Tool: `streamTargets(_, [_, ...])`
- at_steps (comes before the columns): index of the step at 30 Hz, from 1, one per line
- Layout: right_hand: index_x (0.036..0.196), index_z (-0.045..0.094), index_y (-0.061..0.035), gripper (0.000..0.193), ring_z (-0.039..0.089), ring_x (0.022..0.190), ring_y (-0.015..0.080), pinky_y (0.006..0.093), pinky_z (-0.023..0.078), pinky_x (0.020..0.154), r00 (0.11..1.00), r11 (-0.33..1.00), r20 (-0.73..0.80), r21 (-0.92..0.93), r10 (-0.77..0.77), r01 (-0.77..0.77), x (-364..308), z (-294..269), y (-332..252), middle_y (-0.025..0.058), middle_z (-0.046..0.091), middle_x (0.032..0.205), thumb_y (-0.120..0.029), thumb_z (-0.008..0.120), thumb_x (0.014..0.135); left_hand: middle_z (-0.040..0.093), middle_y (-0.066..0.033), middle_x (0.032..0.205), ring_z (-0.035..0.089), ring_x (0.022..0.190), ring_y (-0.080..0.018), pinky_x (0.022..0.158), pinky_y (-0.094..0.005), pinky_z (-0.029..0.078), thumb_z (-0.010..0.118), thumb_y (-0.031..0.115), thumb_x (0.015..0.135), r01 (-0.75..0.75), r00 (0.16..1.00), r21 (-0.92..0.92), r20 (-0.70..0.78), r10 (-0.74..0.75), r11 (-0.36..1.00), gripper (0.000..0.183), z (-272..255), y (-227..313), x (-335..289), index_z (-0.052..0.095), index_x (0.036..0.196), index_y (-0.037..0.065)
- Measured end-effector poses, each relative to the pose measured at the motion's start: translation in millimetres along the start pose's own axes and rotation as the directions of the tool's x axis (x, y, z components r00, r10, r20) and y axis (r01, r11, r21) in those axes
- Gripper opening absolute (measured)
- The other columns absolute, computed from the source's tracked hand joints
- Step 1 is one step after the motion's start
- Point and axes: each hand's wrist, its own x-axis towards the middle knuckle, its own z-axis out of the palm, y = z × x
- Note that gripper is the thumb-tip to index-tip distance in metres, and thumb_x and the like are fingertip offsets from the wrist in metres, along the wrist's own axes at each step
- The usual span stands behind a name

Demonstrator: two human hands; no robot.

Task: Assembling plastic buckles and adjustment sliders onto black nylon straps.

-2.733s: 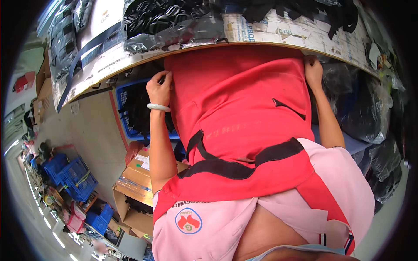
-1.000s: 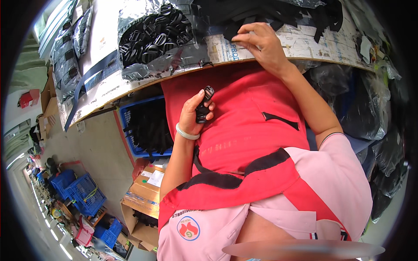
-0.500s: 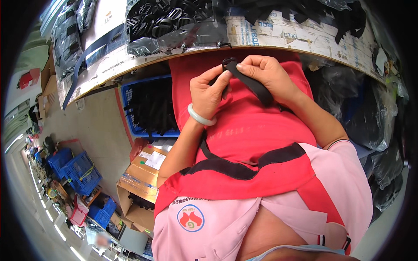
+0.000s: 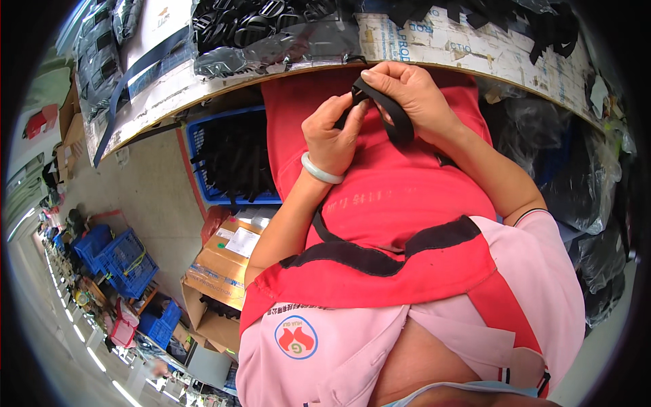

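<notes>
Above my lap, close to the table's front edge, both hands work on a black webbing strap (image 4: 401, 127). My left hand (image 4: 331, 139), with a pale bangle at the wrist, is closed in a pinch on a small black buckle (image 4: 356, 95); the fingers cover most of it. Thumb and fingers of my right hand (image 4: 422, 98) pinch the strap just right of the buckle. From there the strap bends down in a loop below the right hand. Whether it passes fully through the buckle is hidden.
On the table (image 4: 434, 51) lie a heap of black plastic buckles (image 4: 251, 30) on clear plastic and more black straps (image 4: 553, 34). Below its edge stands a blue crate (image 4: 195, 146) of black straps. A cardboard box (image 4: 217, 268) is at my left, plastic bags (image 4: 576, 183) at right.
My right hand has moved slightly up and away, drawing the strap into a tighter curved loop. The left hand has shifted slightly right, and the buckle is now more covered.
</notes>
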Motion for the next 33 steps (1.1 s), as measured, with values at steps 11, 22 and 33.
streamTargets(11, [0.098,0.066,-0.0015,0.023,0.052,0.06,0.0,0.0154,0.04,0.05,0.999,0.999,0.015,-0.009,0.039,-0.039,-3.9,-0.6,10.6,-0.0029,0.061,0.075,-0.024,0.065,0.092,0.062,0.0013,0.073,0.052,0.056,-0.0034,0.048,-0.018,0.04,0.067,0.005,0.089,0.342,0.936,-0.338,0.036,-0.351,0.877,0.016,-5.7,10.1,-1.2,0.068,0.103,-0.001])
streamTargets(22, [0.092,0.063,-0.004,0.023,0.05,0.049,0.0045,0.0194,0.042,0.045,0.991,0.975,0.104,0.197,0.081,-0.1,-0.5,-3.5,23.0,-0.0013,0.057,0.065,-0.027,0.063,0.094,0.06,-0.0125,0.074,0.059,0.063,-0.0207,0.058,-0.0281,0.047,0.068,-0.005,0.079,-0.11,0.994,0.039,-0.01,0.11,0.993,0.019,-4.6,-8.0,-3.1,0.065,0.098,-0.003])
streamTargets(33, [0.105,0.063,-0.0011,0.021,0.061,0.075,0.0079,0.0195,0.049,0.067,0.978,0.979,0.171,0.145,0.118,-0.143,5.4,-12.5,25.1,0.0033,0.063,0.086,-0.018,0.066,0.091,0.063,-0.0044,0.076,0.059,0.059,-0.0105,0.047,-0.0205,0.046,0.063,0.007,0.09,0.57,0.819,-0.517,0.303,-0.486,0.638,0.02,-18.7,0.1,-2.9,0.064,0.108,-0.002])
